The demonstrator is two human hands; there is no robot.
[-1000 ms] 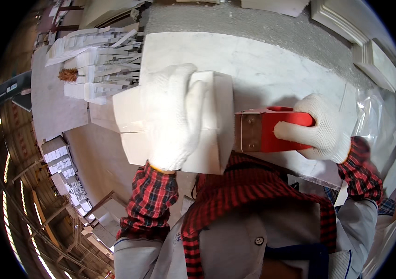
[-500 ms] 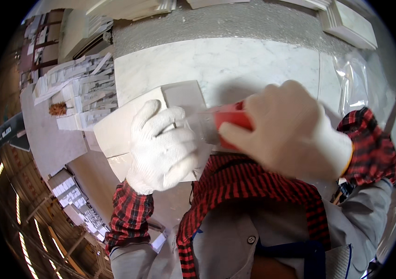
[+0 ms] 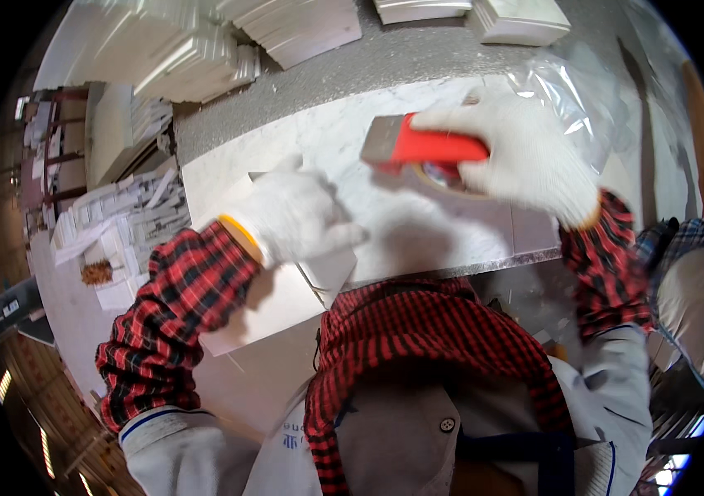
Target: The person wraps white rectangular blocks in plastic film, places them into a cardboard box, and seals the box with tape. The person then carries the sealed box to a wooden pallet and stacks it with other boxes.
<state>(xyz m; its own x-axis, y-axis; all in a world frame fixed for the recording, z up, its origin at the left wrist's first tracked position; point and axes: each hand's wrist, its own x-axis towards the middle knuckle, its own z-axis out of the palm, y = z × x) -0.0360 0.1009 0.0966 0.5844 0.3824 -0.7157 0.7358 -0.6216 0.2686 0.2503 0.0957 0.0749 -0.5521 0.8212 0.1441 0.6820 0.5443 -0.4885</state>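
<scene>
My right hand, in a white knit glove, grips a red tape dispenser with a grey front plate and a roll partly showing beneath it. It is held over the marble-patterned white slab, apart from the tiles. My left hand, also gloved and slightly blurred, lies over the white flat tiles at the near left of the slab. Its thumb and a finger stretch out, and nothing shows in its grasp. The hand covers much of the tiles' far part.
Stacks of white tiles stand along the far side on a grey speckled surface. Clear plastic film lies beyond my right hand. Piled narrow offcuts and a brown bristly thing are at the left. Another person's clothing shows at the right.
My right hand has carried the tape dispenser up and away from the tiles and my left hand. My left hand has turned across the tiles, its forearm now coming from the left. The view has shifted.
</scene>
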